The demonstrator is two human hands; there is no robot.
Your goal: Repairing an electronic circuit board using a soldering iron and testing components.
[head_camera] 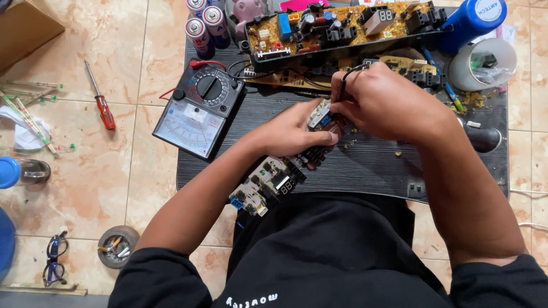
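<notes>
Dark wood-grain low table (377,165): long white-green circuit board (279,177) gripped by left hand (291,134), fingers curled; right hand (382,100) fisted on thin black tool (347,77) w/ wrist bent down.

beige tiled floor (85,188) — dark desk (371,165)

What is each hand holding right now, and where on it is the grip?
The left hand holds a long circuit board near its upper end. The right hand pinches a thin dark tool over that end; its tip is hidden.
</notes>
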